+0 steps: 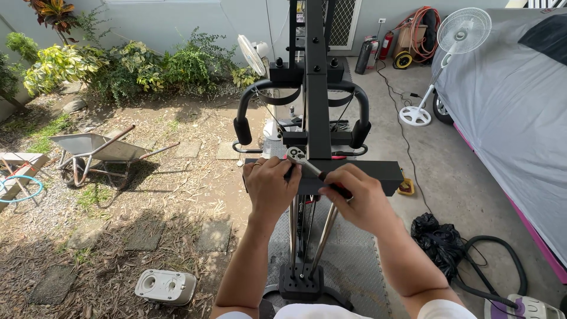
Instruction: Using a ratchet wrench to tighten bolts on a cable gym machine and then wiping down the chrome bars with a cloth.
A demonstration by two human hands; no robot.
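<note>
A silver wrench (302, 160) is sitting on the black frame (378, 171); the right hand (360, 198) is gripping its handle, the left hand (270, 184) clasping the frame.

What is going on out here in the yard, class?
A person stands at a black exercise machine outdoors. The right hand grips the handle of a ratchet wrench, whose head sits against the upright post just above a black crossbar. The left hand rests on that crossbar beside the wrench. A wheelbarrow stands on the dirt to the left, a white fan and a covered car to the right.
</note>
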